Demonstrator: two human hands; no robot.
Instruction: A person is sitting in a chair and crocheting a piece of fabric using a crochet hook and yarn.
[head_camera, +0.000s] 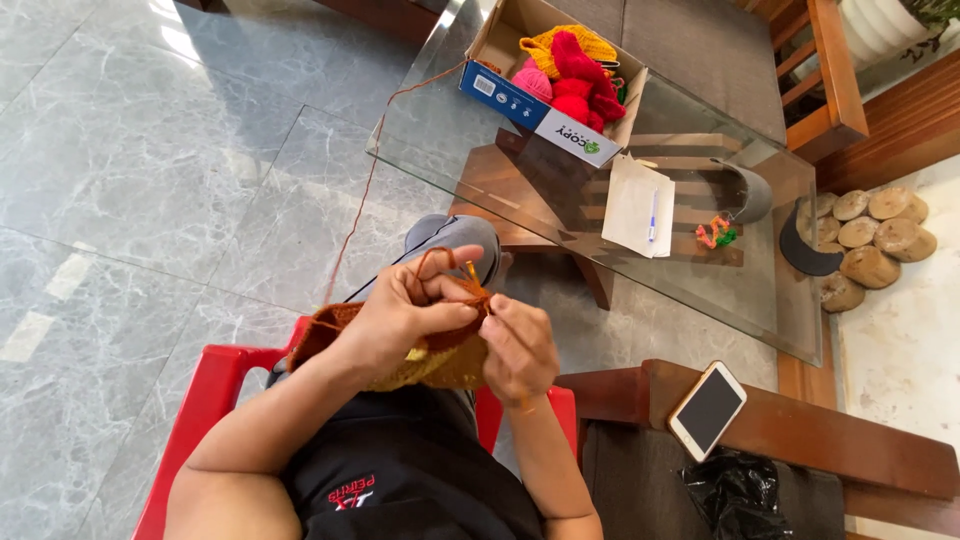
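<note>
Mid-stitch rn: left hand pinches the crochet w/ yarn looped over, right hand closed near the hook, next move prob needs steady tension.

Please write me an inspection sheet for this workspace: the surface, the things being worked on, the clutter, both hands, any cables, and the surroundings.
Surface: glass table top on a wooden base, over a grey marble floor.
Job's things: brown and yellow crochet piece held in front of the body; brown yarn strand runs up to the cardboard box, which holds red, pink and yellow yarn.
Clutter: paper with a pen, small colourful crochet bit, phone on a wooden armrest, black plastic bag.
Grippers: left hand grips the piece, yarn looped over a finger; right hand pinches its edge.
Cables: nothing seen.
Surroundings: red plastic chair, wooden bench, log slices.
</note>
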